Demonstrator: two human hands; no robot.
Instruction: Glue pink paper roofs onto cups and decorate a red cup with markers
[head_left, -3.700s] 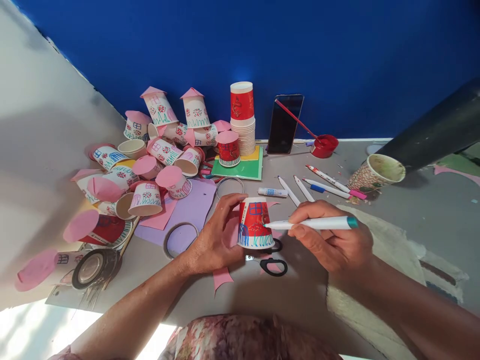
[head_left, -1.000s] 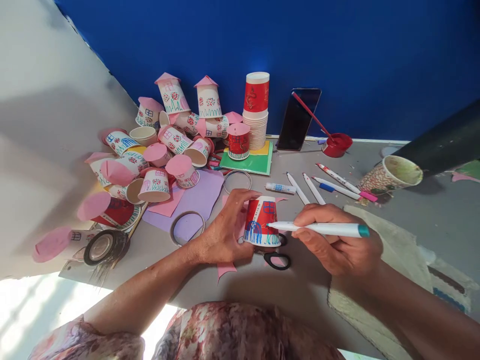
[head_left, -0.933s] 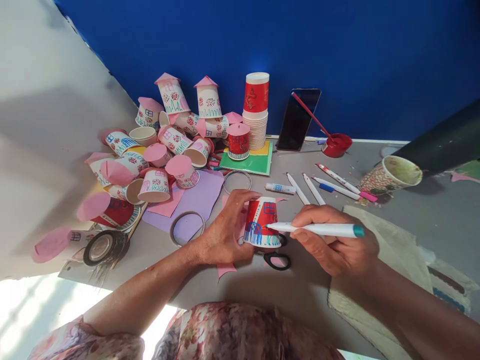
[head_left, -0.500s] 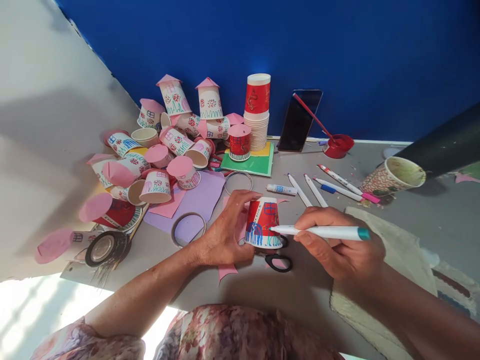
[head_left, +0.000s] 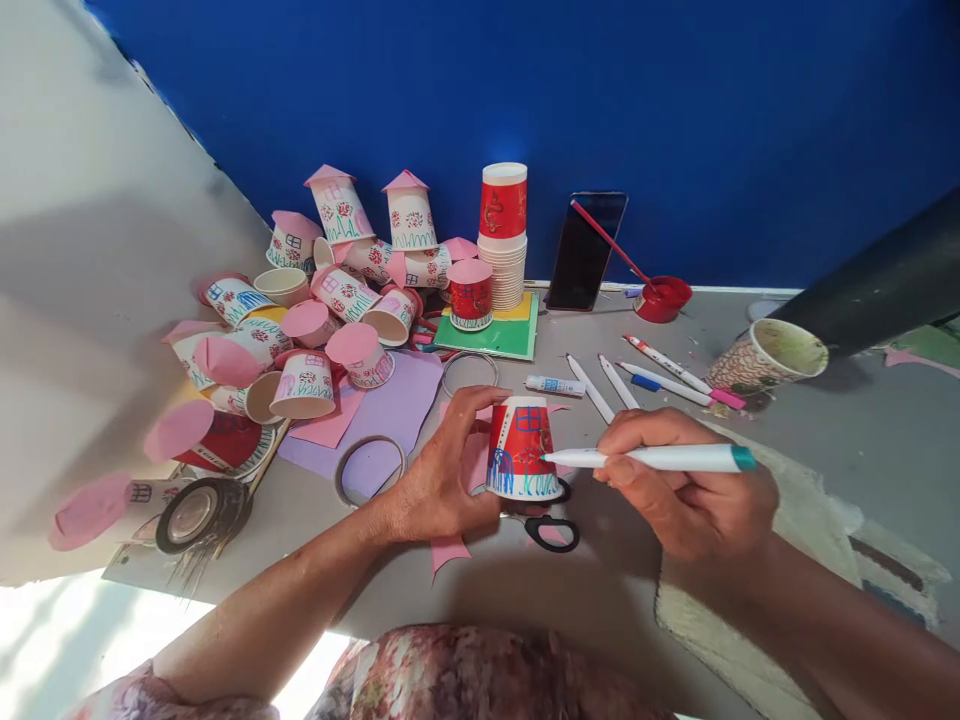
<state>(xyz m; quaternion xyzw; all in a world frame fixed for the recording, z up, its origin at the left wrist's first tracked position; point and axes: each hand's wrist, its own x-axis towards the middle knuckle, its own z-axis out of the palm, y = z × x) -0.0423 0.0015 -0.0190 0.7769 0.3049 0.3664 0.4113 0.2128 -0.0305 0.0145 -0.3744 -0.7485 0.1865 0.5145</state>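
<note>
Over the grey table (head_left: pixel 405 592), the red paper cup (head_left: pixel 517 432) is rim-down in the grasp of your left hand (head_left: pixel 439 482) while your right hand (head_left: pixel 682 502) pinches a green-ended marker (head_left: pixel 690 457), tip at the cup's side, near black-handled scissors (head_left: pixel 532 528).

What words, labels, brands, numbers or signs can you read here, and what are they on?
No word, brand or number is legible.
Held cup, in the left hand: small dark characters on a white stripe, too small to read.
White tube: blue label, too blurred.
Red cup on its side at left: marks on a white stripe, too small.
Top cup of the stack: gold markings, too blurred to tell whether any are writing.
</note>
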